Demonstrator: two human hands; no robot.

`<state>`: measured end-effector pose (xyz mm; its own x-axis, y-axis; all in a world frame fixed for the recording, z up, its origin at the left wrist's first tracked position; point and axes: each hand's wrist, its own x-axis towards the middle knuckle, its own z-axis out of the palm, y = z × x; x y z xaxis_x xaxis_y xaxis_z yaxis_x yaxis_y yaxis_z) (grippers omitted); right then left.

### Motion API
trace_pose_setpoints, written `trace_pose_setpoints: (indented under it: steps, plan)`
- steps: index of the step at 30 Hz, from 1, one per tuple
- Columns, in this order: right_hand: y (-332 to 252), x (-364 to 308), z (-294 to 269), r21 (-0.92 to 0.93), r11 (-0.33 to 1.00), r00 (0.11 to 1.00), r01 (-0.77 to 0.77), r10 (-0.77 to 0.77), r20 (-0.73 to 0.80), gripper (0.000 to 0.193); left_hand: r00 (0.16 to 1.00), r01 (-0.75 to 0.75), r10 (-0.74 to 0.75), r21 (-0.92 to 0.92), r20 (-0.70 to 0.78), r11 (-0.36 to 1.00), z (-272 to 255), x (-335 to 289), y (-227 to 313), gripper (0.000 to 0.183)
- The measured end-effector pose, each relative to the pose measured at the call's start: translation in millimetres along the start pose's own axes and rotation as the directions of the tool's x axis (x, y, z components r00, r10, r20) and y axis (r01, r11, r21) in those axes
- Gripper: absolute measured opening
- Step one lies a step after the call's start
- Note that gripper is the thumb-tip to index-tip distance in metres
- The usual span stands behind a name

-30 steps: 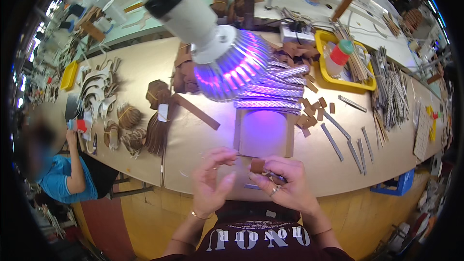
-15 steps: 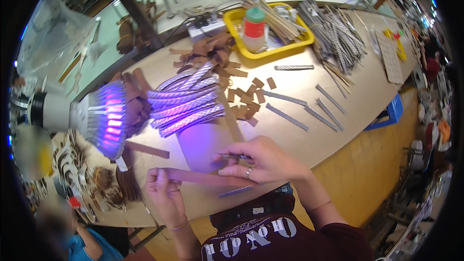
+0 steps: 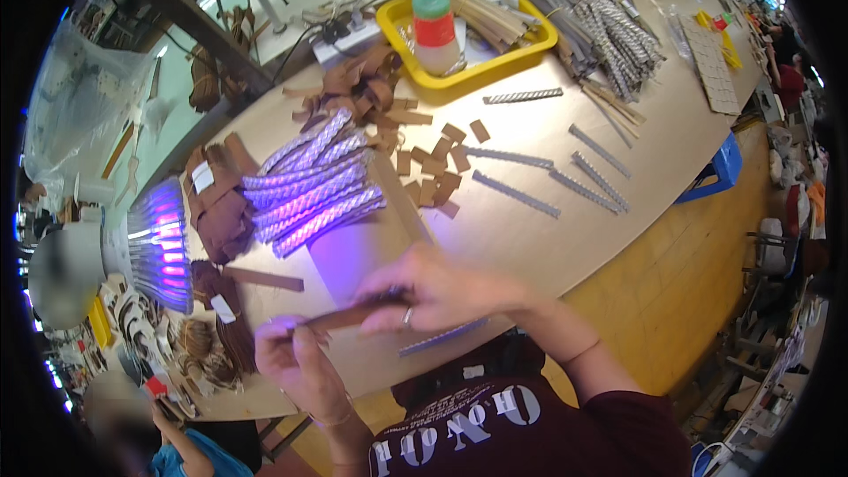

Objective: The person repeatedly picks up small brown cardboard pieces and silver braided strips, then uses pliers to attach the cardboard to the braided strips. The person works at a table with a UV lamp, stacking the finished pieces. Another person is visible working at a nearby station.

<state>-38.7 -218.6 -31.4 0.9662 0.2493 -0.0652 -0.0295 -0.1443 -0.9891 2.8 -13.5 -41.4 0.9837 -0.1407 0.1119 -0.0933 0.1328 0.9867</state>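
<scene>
1. While both our hands meet over the near part of the table (image 3: 530, 265), the brown strip (image 3: 346, 315) lies between them – one end toward each.

2. Its long axis runs across our body, tilted: the left end sits lower and nearer to us, the right end higher and farther off.

3. Our left hand (image 3: 305, 369) has thumb and fingers closed in a pinch on the left end.

4. Our right hand (image 3: 437, 287) is curled over the other end, knuckles up; something dark shows at its fingers, but blur hides what it is, so we cannot tell.

5. Neither hand is nearer the strip, since both touch it; the right one is closer to the small brown pieces (image 3: 433, 163), which lie loose beyond it.

6. Just beyond the strip is a tan box (image 3: 362, 256), with purple-lit braided strips (image 3: 314, 194) across its far end.

7. On our side of the right hand, a single braided strip (image 3: 442, 336) lies along the table edge – apart from our fingers.
</scene>
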Motion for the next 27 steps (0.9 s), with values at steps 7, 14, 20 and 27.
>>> trace_pose_setpoints:
  steps: [7, 14, 20, 27]
  plan:
    - [13.0, 2.1, -21.3, -0.146, 0.966, 0.932, -0.212, 0.155, -0.329, 0.030, 0.953, 0.297, -0.303, -0.221, 0.006, 0.929, -14.1, 22.5, -32.2, 0.006]
    - [33.5, 9.6, -16.7, -0.048, 0.958, 0.890, -0.283, 0.244, -0.385, 0.033, 0.881, 0.461, -0.474, -0.247, 0.006, 0.853, -6.5, 17.2, -62.8, 0.013]
    - [72.0, -1.3, -0.6, -0.195, 0.959, 0.655, -0.205, -0.014, -0.756, 0.024, 0.885, 0.451, -0.463, -0.151, -0.053, 0.880, 1.5, 10.9, -73.8, 0.026]
    - [79.1, -82.4, -20.3, -0.205, 0.789, 0.386, -0.579, 0.044, -0.921, 0.026, 0.917, 0.301, -0.323, -0.128, -0.233, 0.945, -14.7, 8.0, -65.0, 0.036]
